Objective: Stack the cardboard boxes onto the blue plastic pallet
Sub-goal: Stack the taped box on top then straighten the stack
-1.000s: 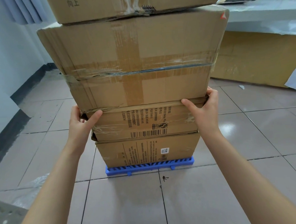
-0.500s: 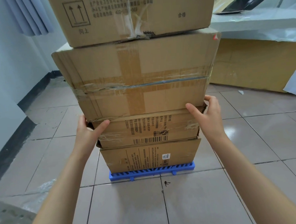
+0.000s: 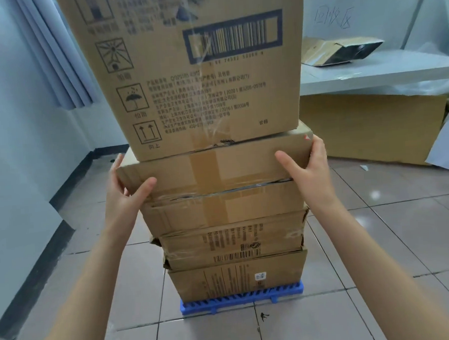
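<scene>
A stack of cardboard boxes stands on the blue plastic pallet (image 3: 241,299). From the bottom: a plain box with a small white label (image 3: 238,276), a flat barcoded box (image 3: 233,244), a large taped box (image 3: 219,186), and a tall printed box (image 3: 196,66) on top. My left hand (image 3: 126,197) grips the left front corner of the taped box, thumb on its front face. My right hand (image 3: 309,170) holds its right front corner the same way.
Tiled floor surrounds the pallet. A white wall with a dark skirting runs along the left, with grey-blue vertical blinds (image 3: 53,54) behind. At the right a white shelf (image 3: 380,73) carries a flattened carton (image 3: 339,49), over a big cardboard sheet (image 3: 373,126).
Both hands moved up from the flat barcoded box to the corners of the large taped box above it. The view tilted up, showing more of the top box.
</scene>
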